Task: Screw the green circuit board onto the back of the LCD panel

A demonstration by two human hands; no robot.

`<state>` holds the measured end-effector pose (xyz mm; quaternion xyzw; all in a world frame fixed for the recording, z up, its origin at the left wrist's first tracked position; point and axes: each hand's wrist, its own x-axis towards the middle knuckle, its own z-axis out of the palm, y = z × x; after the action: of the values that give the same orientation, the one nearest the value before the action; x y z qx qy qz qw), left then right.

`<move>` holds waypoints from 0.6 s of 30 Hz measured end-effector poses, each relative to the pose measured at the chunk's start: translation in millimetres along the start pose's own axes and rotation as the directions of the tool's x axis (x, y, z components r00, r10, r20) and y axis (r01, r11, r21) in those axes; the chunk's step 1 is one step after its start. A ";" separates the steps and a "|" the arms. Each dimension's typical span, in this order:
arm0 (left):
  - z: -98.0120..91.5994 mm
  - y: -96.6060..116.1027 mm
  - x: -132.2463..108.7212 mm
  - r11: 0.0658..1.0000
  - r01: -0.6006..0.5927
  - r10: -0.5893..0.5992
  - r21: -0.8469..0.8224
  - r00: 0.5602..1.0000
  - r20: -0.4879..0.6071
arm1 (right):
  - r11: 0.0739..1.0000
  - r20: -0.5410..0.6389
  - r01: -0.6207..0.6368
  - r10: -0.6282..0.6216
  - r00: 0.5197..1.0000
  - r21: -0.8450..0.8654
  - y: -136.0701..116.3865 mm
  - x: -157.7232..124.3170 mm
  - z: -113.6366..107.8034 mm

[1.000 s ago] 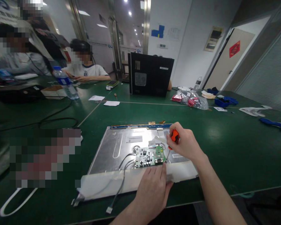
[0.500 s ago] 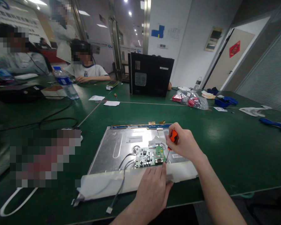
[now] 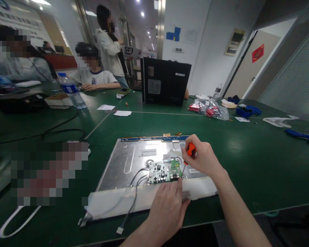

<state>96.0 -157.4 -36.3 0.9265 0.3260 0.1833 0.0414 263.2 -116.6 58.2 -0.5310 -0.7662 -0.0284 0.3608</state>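
My right hand (image 3: 201,156) is closed round the orange and black handle of a screwdriver (image 3: 191,149). The shaft slants down to the right front corner of a green and white circuit board (image 3: 164,170). That board lies on the metal back of a display panel (image 3: 122,156). With fingers stretched out, my left hand (image 3: 167,202) rests on the pale strip (image 3: 113,204) along the panel's near edge, fingertips at the board's front edge. Dark cables (image 3: 137,195) run from the board's left side over the strip to a white connector (image 3: 120,230).
Behind the panel stands a black computer case (image 3: 166,80). Plastic bags with red items (image 3: 208,108) lie to its right. A water bottle (image 3: 72,91), black cables (image 3: 63,130) and paper slips (image 3: 122,113) are on the left. Two people sit at the far left; another person (image 3: 109,51) stands behind.
The standing person in the background has moved to the right. My hands, the screwdriver and the panel stay nearly where they were.
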 end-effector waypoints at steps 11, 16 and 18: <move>-1.0 0.2 -0.8 1.000 -0.001 0.001 -0.001 1.000 -0.011 | 1.000 -0.013 0.011 -0.011 1.000 0.013 0.1 -0.6 0.2; -0.4 -0.3 -0.4 1.000 0.000 0.000 -0.009 1.000 -0.013 | 1.000 -0.013 0.011 -0.011 1.000 0.002 -0.1 -0.8 0.7; -0.9 -0.3 0.0 1.000 0.001 -0.001 -0.003 1.000 0.001 | 1.000 -0.015 0.016 -0.016 1.000 -0.002 0.0 -1.0 0.9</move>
<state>95.4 -157.2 -35.6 0.9264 0.3262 0.1832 0.0433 262.8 -117.0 56.9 -0.5251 -0.7676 -0.0362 0.3658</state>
